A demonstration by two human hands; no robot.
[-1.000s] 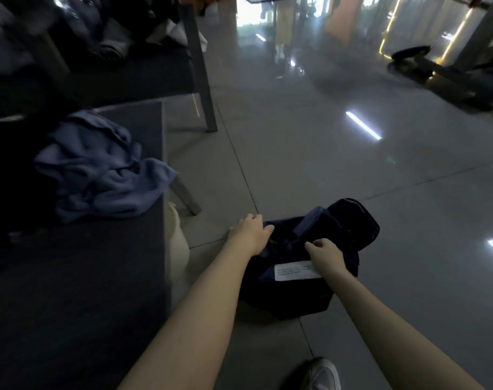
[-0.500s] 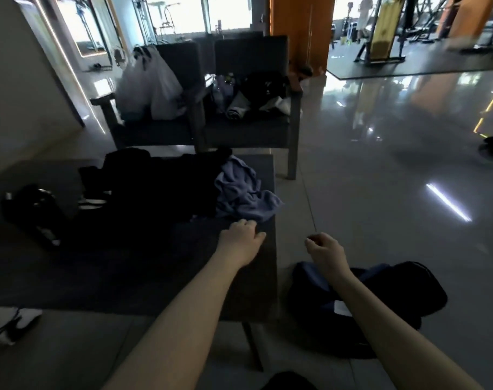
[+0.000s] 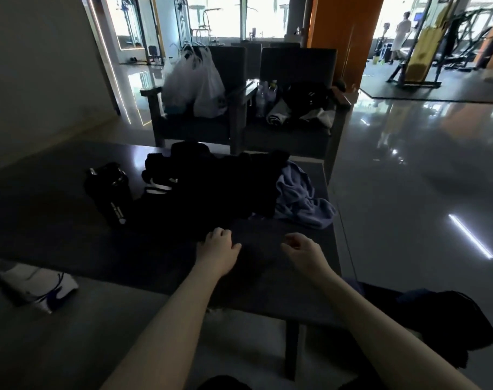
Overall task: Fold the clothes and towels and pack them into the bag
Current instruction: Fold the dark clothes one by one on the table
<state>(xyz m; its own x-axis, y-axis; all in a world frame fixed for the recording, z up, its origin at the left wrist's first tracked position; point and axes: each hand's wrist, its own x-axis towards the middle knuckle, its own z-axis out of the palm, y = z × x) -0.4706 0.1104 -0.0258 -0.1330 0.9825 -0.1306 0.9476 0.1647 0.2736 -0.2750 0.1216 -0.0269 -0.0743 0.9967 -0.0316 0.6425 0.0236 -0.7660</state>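
Note:
A heap of black clothes (image 3: 211, 190) lies on the dark low table (image 3: 56, 229), with a crumpled lavender towel (image 3: 301, 201) at its right end. My left hand (image 3: 218, 246) hovers over the table at the near edge of the black clothes, fingers loosely curled and holding nothing. My right hand (image 3: 303, 250) hangs over the bare tabletop to the right, fingers also loosely curled and holding nothing. The dark bag (image 3: 450, 319) sits on the floor at the lower right, beside the table's corner and partly hidden by my right forearm.
A black bottle (image 3: 110, 192) stands on the table left of the clothes. A white and blue item (image 3: 34, 285) lies on the near left. Two dark chairs (image 3: 293, 88) behind the table hold white plastic bags (image 3: 194, 85) and other items. Glossy floor spreads to the right.
Both hands have left the bag on the floor and moved up over the table toward the clothes. The view has swung up and left from the bag to the table.

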